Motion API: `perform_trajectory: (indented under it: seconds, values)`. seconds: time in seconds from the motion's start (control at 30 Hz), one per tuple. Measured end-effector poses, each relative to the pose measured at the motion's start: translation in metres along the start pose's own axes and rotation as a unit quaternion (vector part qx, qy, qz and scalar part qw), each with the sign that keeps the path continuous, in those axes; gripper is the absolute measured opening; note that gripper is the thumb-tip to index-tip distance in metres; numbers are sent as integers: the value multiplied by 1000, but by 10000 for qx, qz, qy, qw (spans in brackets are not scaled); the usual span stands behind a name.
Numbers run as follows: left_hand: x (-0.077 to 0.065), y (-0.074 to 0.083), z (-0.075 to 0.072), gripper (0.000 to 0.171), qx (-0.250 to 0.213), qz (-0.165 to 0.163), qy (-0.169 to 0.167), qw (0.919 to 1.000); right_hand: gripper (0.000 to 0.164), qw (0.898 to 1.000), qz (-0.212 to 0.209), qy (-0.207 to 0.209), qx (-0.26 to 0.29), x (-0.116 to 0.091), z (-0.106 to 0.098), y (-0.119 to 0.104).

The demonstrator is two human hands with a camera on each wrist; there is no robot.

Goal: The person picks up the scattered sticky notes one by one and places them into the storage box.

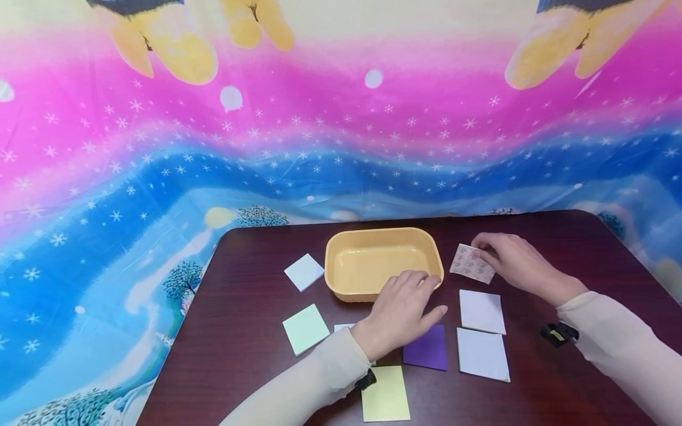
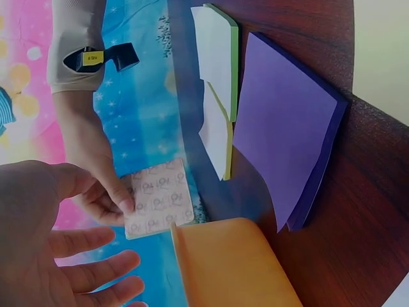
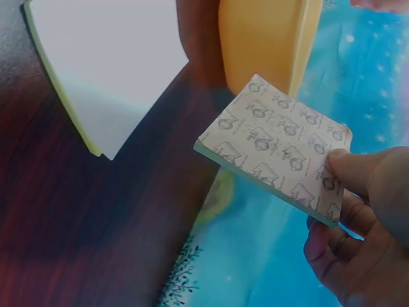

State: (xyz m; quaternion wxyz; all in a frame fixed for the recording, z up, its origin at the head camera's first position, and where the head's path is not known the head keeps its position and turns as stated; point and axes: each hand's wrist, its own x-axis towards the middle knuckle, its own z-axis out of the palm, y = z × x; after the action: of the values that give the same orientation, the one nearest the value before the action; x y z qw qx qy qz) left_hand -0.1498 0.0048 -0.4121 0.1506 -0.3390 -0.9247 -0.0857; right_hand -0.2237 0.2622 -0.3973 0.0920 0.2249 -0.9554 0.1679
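Note:
My right hand (image 1: 519,263) pinches a square sticky note pad (image 1: 472,264) by its edge, thumb on top and fingers curled beneath. In the right wrist view the sticky note pad (image 3: 275,150) shows its printed paper backing and a pale green side. My left hand (image 1: 402,307) hangs over the near right rim of a yellow plastic bin (image 1: 341,287), and the left wrist view shows its fingers (image 2: 96,272) spread with nothing between them. Below that hand lies a purple sticky note pad (image 1: 426,349), partly covered by it in the head view.
Two white pads (image 1: 482,310) lie right of the bin, one nearer me. A pale green pad (image 1: 306,329) and a white pad (image 1: 304,272) lie left. A yellow pad (image 1: 386,396) is near me; my left forearm hides part of another pale pad. A printed cloth (image 1: 346,118) hangs behind the table.

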Motion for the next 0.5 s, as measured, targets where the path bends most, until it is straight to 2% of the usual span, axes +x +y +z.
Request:
perform_trajectory:
  seconds: [0.27,0.5]
  values:
    - [1,-1,-1,47,-56,-35,88,9999,15,9998,-166,80,-36,-1,-7,-8]
    - [2,-1,-3,45,-111,-105,61,9999,13,9989,-324,306,-136,-1,-13,-15]
